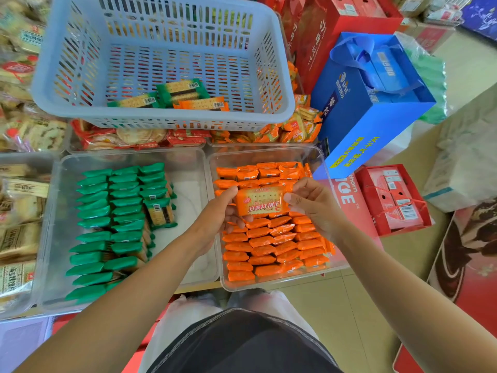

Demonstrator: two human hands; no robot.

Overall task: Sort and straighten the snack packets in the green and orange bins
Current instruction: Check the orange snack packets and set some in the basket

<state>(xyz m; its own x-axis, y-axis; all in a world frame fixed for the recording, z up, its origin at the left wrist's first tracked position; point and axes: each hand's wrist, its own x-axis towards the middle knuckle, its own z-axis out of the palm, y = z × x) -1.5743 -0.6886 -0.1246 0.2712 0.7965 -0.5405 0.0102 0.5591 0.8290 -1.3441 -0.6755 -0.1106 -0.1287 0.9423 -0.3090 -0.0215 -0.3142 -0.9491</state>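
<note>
We hold one flat orange cracker packet face up: our left grip and right grip each pinch one end, clamped on it. It hovers over the clear plastic bin of rowed orange packets (green plastic packets fill part of the neighbouring clear bin to the left).

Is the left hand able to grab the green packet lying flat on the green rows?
Probably, but not yet: left hand and right hand both pinch an orange packet. The green packet lies uncovered nearby, nothing between.
</note>
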